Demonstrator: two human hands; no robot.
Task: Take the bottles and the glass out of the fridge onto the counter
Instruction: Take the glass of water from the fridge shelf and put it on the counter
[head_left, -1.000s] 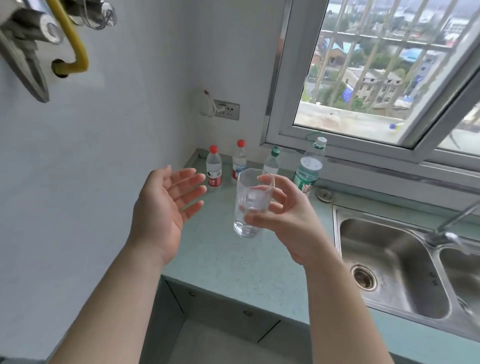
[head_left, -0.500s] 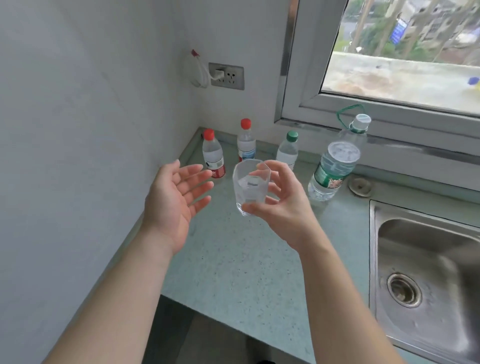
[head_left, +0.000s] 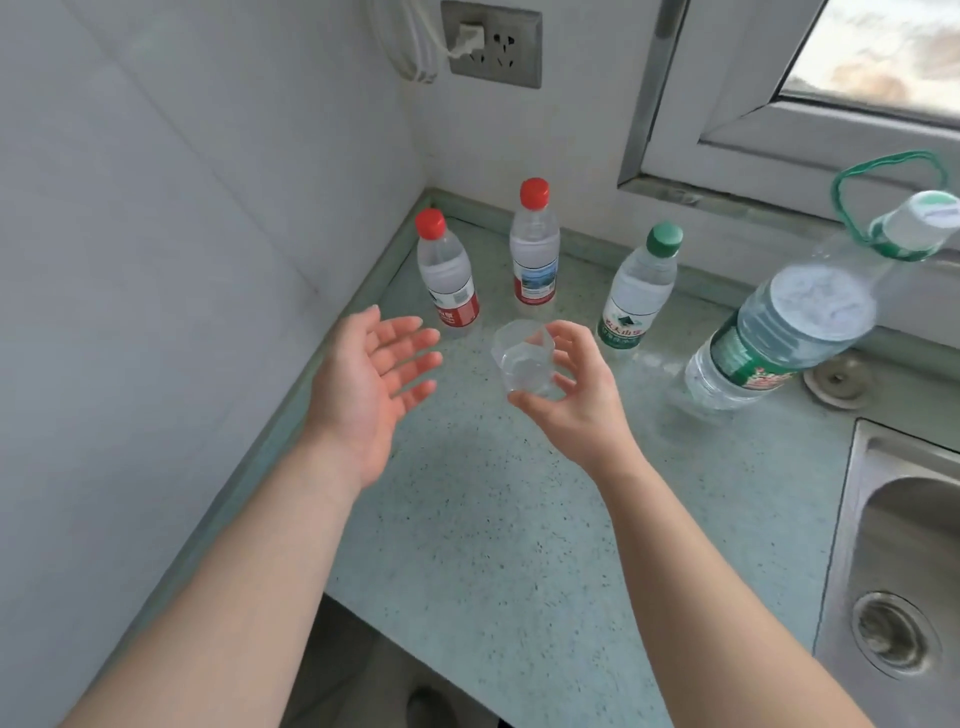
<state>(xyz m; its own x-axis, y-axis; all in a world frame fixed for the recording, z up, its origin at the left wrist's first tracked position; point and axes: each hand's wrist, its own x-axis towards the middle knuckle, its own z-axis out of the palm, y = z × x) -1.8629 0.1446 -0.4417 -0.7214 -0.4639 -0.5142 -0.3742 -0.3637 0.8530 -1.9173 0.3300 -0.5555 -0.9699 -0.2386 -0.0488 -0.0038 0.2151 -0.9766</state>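
— Changed in the last second?
— Glass (head_left: 524, 364) carried lower and further in over the counter (head_left: 467, 545), now just short of the bottle row. Right hand (head_left: 569, 400) curled round it from the right, thumb low, fingers high. Whether the base is down yet: cannot tell. Left hand (head_left: 371, 376) kept beside it, palm up, fingers spread, gripping nothing, touching nothing.
— Meaning for the task?
— Probably the last item. Four bottles already standing by the back wall; only the setting-down and letting go seemingly left.
— Materials, biggest first?
— Counter: pale green, speckled, matte, with a raised lip at the wall. Sink (head_left: 904, 571): brushed steel, at right. Big bottle (head_left: 779, 338): clear ribbed plastic, green label, white cap, green loop handle; nearest the sink. Green-cap bottle (head_left: 636, 291): slim, clear, white-and-green label. Two red-cap bottles (head_left: 448, 275) (head_left: 534, 249): clear, red-banded labels, towards the corner. Glass: smallest, clear, faceted rim, likely slippery, with what looks like some water inside.
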